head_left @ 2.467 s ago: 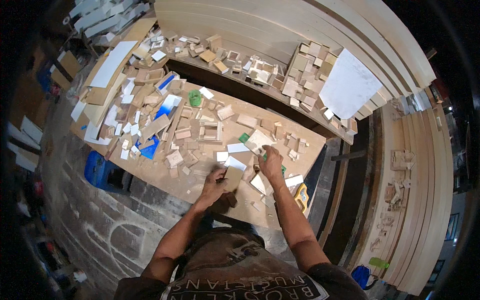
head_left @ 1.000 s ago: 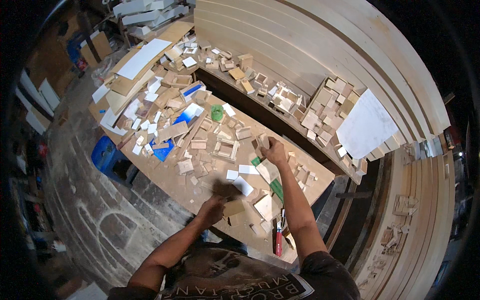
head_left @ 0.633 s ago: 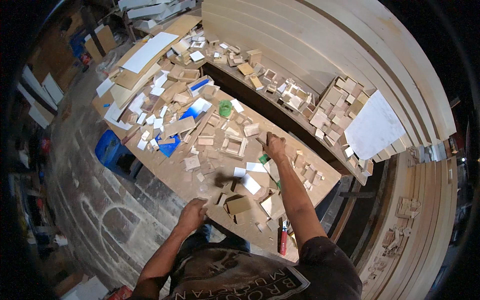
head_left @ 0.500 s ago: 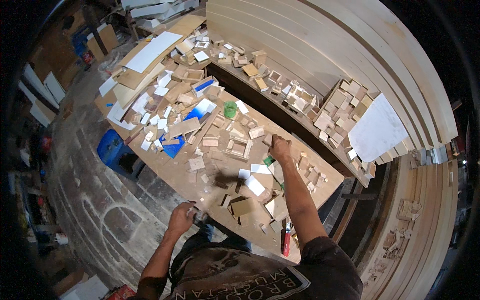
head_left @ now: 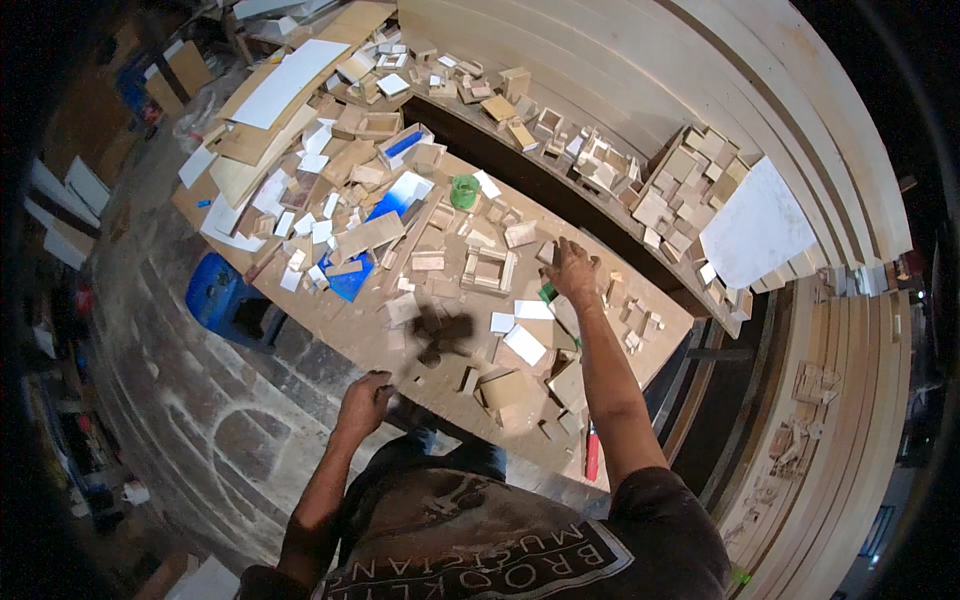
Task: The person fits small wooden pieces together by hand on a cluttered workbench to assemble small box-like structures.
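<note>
My right hand (head_left: pixel 573 272) reaches over the far right part of the workbench (head_left: pixel 345 345), palm down, fingers apart. Just left of its fingertips lies a small wooden block (head_left: pixel 547 254); whether they touch is unclear. Close to my wrist is a green piece (head_left: pixel 547 291). My left hand (head_left: pixel 364 404) hovers beside the near edge of the bench, its fingers curled together; anything inside them is hidden. Between my hands lie white rectangular pieces (head_left: pixel 524 345) and an open wooden frame (head_left: pixel 489 270). Nearer to me sits a tan wooden box (head_left: pixel 508 390).
Wood offcuts and white and blue pieces crowd the bench's left half, near a green cup-like thing (head_left: pixel 464 191). Behind a dark gap, a shelf carries stacked blocks (head_left: pixel 690 180). A red-handled tool (head_left: pixel 592 455) lies at the near right edge. A blue stool (head_left: pixel 222 298) stands left.
My right hand has lifted slightly and spread its fingers beside the small block. My left hand has moved up a little, and the greyish shape by its fingers no longer shows. The view has shifted.
</note>
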Tool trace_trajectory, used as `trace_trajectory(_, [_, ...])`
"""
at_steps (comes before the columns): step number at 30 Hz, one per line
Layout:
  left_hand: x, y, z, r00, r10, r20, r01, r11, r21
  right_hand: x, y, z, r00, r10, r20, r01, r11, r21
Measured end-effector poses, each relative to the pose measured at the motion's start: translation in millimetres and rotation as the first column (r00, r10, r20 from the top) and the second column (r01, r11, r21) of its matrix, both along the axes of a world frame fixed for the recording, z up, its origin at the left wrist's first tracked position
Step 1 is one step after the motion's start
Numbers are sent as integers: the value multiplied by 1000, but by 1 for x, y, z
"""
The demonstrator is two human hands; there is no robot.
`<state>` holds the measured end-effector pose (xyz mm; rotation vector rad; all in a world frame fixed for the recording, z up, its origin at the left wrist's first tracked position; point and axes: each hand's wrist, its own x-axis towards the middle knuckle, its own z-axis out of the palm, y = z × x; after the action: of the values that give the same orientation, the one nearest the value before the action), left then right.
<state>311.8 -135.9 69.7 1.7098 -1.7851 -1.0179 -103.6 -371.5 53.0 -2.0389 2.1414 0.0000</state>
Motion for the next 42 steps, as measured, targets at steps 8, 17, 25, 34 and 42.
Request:
trace_trajectory(8, [16,-24,-27,990,-140,-25,141,989,35,31,134,21,898,-172,406,285,929,-237])
trace_trajectory(17, [-12,-36,-37,954,-272,127,278,960,-29,96,307,0,894,-252,371,311,944,-108])
trace_trajectory(25, [-32,-1,-61,973,-174,150,188,978,-86,113,303,-18,898,-272,346,298,954,-24])
trace_trajectory(34, [-7,-35,-40,990,66,128,-53,993,-101,133,310,-11,910,-260,323,276,961,-3])
trace_trajectory(42, [-2,-110,-20,984,-50,169,104,939,-328,134,300,-2,890,-265,370,318,943,-92])
